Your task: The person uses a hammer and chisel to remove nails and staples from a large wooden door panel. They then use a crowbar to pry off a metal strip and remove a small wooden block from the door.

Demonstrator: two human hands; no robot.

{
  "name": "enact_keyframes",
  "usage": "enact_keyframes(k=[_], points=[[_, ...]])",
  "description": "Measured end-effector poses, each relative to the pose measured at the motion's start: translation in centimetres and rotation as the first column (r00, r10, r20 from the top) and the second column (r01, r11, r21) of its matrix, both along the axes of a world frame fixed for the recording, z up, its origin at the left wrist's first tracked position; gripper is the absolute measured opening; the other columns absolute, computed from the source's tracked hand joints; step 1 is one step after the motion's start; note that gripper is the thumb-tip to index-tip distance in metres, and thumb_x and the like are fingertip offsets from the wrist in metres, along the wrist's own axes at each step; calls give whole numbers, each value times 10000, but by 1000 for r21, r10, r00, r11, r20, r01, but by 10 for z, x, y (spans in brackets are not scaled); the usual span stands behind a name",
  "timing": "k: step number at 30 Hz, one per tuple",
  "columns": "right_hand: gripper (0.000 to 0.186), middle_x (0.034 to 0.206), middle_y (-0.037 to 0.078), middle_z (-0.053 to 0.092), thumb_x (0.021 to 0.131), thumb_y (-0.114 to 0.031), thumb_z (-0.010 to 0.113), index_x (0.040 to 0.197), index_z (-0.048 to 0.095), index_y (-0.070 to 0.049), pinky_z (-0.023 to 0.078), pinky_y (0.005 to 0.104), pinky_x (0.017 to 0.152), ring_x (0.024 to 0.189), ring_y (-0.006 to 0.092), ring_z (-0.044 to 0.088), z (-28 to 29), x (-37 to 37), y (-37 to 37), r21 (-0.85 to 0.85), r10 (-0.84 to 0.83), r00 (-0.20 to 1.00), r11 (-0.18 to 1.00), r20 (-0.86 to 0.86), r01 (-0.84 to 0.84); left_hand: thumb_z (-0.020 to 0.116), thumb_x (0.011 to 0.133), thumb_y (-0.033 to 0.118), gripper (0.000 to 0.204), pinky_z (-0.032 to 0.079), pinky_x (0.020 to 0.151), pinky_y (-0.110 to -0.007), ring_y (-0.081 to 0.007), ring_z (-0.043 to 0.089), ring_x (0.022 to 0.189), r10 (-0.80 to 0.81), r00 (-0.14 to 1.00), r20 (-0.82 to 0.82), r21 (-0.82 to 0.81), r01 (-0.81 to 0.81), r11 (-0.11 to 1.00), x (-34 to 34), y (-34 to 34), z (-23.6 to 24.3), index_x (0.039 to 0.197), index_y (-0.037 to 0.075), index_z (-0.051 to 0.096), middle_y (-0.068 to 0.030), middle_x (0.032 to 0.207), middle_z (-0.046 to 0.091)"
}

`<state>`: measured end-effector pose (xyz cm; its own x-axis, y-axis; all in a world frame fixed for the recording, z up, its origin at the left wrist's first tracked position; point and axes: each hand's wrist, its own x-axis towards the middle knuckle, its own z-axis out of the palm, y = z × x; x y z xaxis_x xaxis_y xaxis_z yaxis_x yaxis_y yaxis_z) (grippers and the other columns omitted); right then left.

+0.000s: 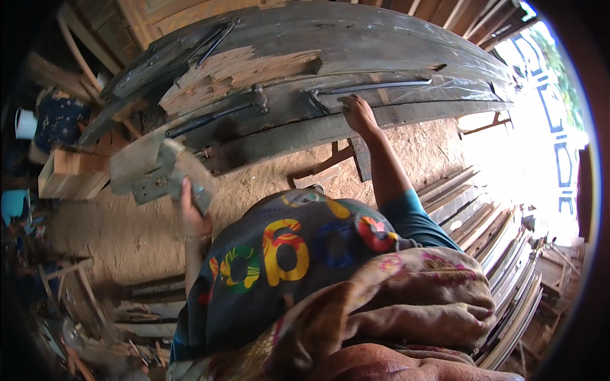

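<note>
My left hand point(194, 216) grips a blurred, flat, weathered grey piece point(190, 174) at the near left end of a long grey plank surface point(394, 44). My right hand point(359, 117) is on that surface, fingers curled just beside the hooked end of a black pry bar point(387, 84); what they hold, if anything, is too small to tell. A black-handled hammer point(259, 100) lies to its left. Long dark tools point(213, 44) lie farther back, by a splintered patch of pale wood point(222, 70).
Below the planks is a dirt floor point(267, 174). Wooden boxes point(67, 178) and a white bucket point(25, 124) stand at left. Long boards point(483, 235) are stacked at lower right, and more scrap wood point(89, 298) lies at lower left. Bright daylight fills the right side.
</note>
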<state>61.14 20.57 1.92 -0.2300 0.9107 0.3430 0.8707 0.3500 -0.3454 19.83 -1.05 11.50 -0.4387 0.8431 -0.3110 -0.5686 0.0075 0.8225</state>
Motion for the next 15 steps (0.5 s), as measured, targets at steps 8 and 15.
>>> enact_keyframes(k=[8,15], points=[[420,766,66,579,826,-369,652,1110,577,-70,513,334,480,652,167,593,-32,193,167,-134,-372,919,925,-128,356,521,918,347,473,396,937,-349,-203,520,1109,-3,999,41,14,3,1000,-74,-69,-27,1258,21,475,-85,1224,537],[693,1258,106,555,837,-511,542,1345,423,-56,438,415,895,1127,282,547,-39,113,165,-273,-296,625,709,722,650,622,864,292,431,458,838,-340,-179,559,1016,259,960,-102,-80,-267,960,-69,-115,-22,1212,69,499,-36,1130,574]])
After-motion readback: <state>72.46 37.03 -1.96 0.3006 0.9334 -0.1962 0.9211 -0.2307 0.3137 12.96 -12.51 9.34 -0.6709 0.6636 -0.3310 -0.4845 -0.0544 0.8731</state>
